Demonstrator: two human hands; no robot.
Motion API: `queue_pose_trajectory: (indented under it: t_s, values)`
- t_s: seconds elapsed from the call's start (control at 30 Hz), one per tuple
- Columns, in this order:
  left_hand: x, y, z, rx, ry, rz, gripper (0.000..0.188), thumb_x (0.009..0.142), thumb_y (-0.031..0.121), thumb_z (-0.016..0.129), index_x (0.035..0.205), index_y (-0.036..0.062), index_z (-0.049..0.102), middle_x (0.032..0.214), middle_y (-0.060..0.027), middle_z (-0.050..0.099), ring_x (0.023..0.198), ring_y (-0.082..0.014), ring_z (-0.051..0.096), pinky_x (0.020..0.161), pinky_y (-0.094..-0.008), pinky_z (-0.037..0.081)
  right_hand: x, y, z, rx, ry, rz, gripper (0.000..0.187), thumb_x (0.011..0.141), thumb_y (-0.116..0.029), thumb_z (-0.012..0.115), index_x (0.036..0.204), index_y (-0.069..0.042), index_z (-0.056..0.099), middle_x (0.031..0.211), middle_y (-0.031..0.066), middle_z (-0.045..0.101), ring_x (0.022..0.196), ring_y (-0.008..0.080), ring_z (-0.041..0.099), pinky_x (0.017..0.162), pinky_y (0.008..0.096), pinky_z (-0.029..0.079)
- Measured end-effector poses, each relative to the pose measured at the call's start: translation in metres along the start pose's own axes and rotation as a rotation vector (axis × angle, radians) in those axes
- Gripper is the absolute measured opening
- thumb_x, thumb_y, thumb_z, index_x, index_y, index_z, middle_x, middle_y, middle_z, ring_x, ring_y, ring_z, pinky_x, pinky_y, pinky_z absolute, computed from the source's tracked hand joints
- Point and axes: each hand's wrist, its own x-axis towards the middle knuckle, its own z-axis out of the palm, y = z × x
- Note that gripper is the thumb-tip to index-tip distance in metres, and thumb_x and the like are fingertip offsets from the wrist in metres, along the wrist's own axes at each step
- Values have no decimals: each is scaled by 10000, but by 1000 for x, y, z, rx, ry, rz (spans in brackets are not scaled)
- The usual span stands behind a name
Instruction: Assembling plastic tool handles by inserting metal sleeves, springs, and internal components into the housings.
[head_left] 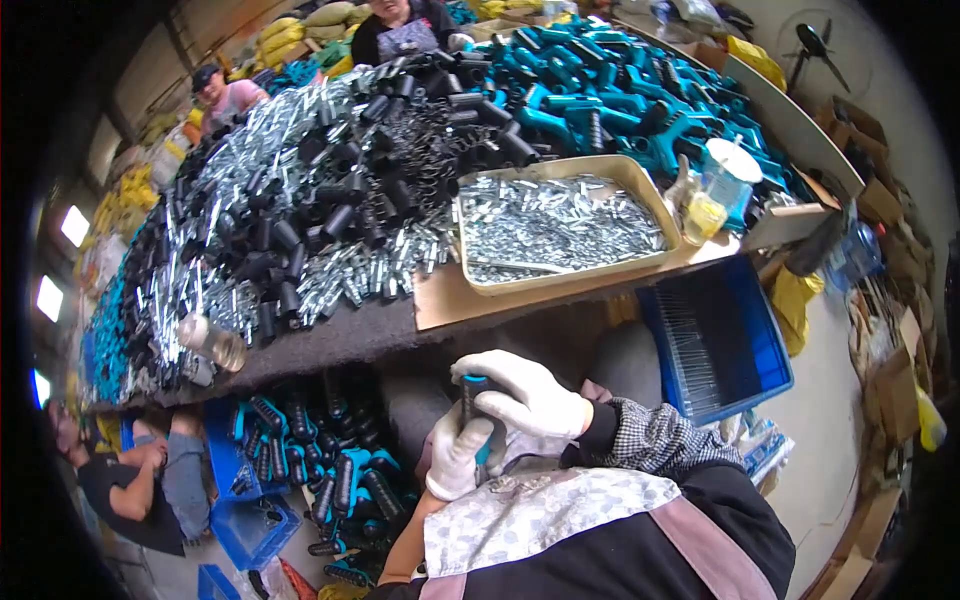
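Observation:
Both my hands wear white gloves and meet over my lap, in front of a patterned apron [560, 510]. Between them is a black-and-teal tool handle [470, 398], held roughly upright. My left hand [456, 455] wraps round its lower part. My right hand [530, 393] closes over its upper end, fingers curled across the top. The gloves hide much of the handle. To the left below the table lies a heap of similar black-and-teal handles [345, 480].
The table holds heaps of teal handle shells [600, 95], black sleeves [340, 220], springs [425, 150] and metal rods. A cream tray [570, 283] of small metal pins stands near its edge, beside a lidded cup [725, 185]. A blue crate [740, 395] is at right. Other people sit nearby.

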Motion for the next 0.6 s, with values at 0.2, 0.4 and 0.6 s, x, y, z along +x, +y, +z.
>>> queue_pose_trajectory:
  t_s: [0.2,0.4,0.6]
  values:
    - [12,-11,7,88,46,87,560,864,457,765,1172,40,554,819,-7,598,597,-82,549,518,-222,412,-10,5,-5,14,25,33,450,921,-140,591,1353,-33,524,1242,167,614,1160,312,600,1011,406,467]
    - [13,-10,8,54,20,59,555,874,476,748,1149,38,546,812,-7,594,583,-83,549,500,-217,412,-10,4,-17,77,-39,106,466,939,-138,586,1381,-16,506,1272,170,604,1194,282,586,1034,381,454]
    - [5,-37,-7,57,50,-39,467,924,452,696,1131,59,550,822,-27,593,602,-103,569,522,-238,458,-26,13,-1,99,-1,245,495,951,-162,596,1407,-12,478,1238,157,610,1127,223,591,987,346,472]
